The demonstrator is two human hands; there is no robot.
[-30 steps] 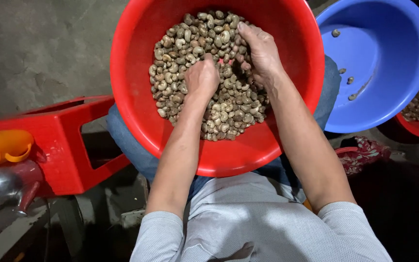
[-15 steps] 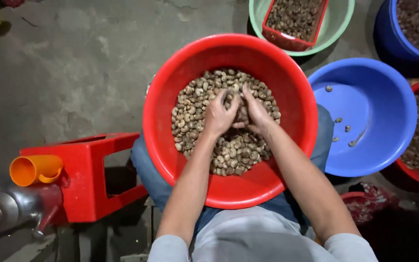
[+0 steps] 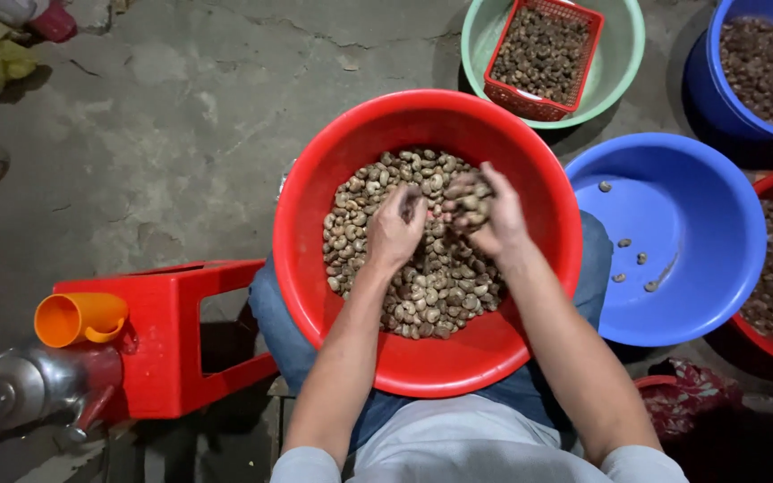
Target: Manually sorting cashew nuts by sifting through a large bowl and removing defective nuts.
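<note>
Both hands [image 3: 445,224] in red basin [image 3: 315,206] w/ cashew nuts [image 3: 431,291] — right cupping some.

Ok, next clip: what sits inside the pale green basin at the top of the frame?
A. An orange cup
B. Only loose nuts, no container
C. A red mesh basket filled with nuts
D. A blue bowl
C: the pale green basin holds a red mesh basket filled with brown nuts, while the orange cup rests on the red stool at lower left.
</note>
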